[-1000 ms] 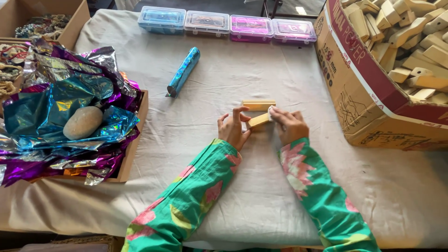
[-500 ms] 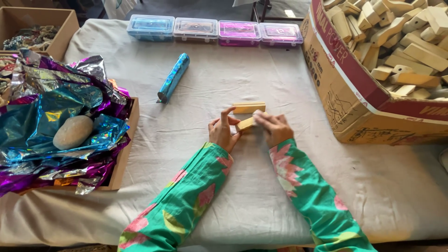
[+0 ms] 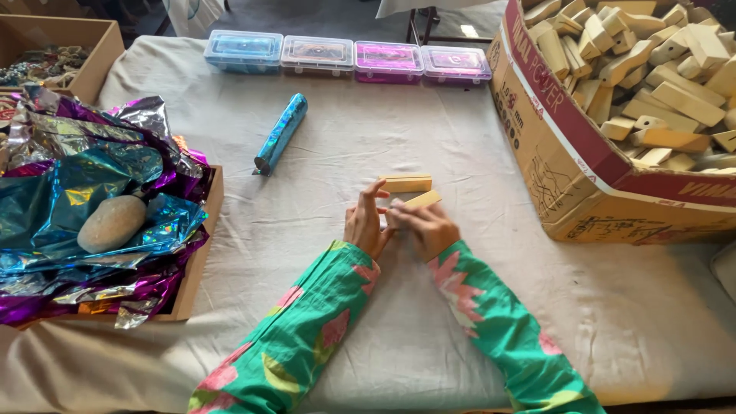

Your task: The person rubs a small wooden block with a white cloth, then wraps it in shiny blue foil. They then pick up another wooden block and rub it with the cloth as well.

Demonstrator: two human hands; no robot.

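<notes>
both hands pinch one tilted wooden block (image 3: 418, 202) — left hand (image 3: 366, 224), right hand (image 3: 426, 228) — a second block (image 3: 406, 183) just beyond (lying flat).

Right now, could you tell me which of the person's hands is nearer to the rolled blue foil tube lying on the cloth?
Left. The left hand sits below and right of the blue foil tube; the right hand lies farther right, holding a wooden block.
</notes>
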